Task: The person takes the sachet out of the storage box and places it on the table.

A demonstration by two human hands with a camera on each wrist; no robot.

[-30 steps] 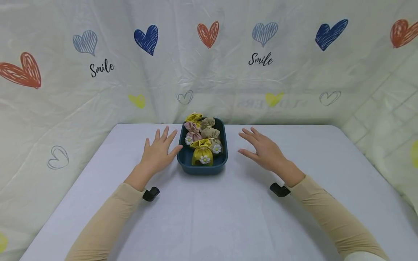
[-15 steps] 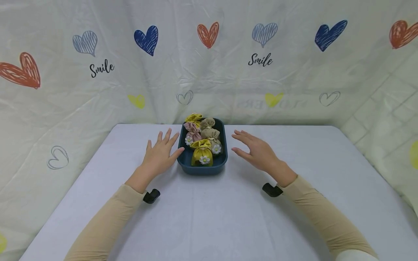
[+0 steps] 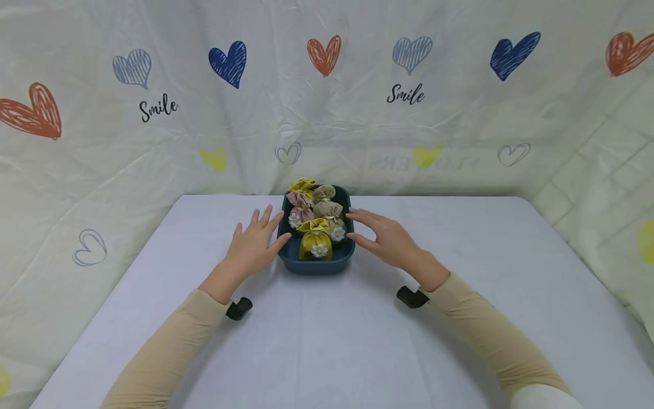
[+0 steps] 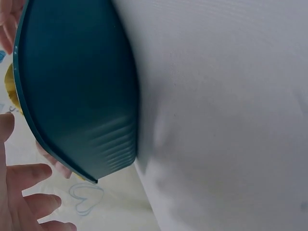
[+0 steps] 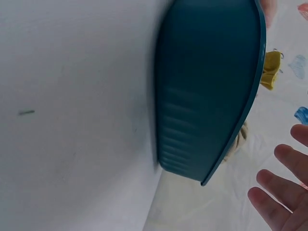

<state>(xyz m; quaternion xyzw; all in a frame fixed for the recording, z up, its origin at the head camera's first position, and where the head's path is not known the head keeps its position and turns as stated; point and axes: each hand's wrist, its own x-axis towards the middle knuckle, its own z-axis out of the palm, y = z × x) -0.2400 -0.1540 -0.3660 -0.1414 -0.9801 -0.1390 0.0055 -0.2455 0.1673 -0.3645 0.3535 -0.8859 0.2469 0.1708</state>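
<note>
A dark teal plastic basin (image 3: pixel 317 267) stands at the far middle of the table, seen from its sides in both wrist views. Inside lie several small drawstring pouches: a yellow pouch (image 3: pixel 309 245) in front with a white flower, a pink pouch (image 3: pixel 301 207), beige pouches (image 3: pixel 329 210) and another yellow pouch (image 3: pixel 302 184) at the back. My left hand (image 3: pixel 250 247), fingers spread, is at the basin's left rim with the thumb over its edge. My right hand (image 3: pixel 390 241) is at the right rim, its fingertips overlapping the edge in the head view. Neither hand holds anything.
The basin sits on a white-covered table (image 3: pixel 327 341), near its back edge. Behind hangs a pale curtain (image 3: pixel 357 125) printed with hearts and "Smile". Black wrist cameras (image 3: pixel 239 308) are strapped below both hands.
My right hand has moved left, from well beside the basin up to its right rim. The left hand has shifted slightly right and nearer me. The basin and pouches have stayed put.
</note>
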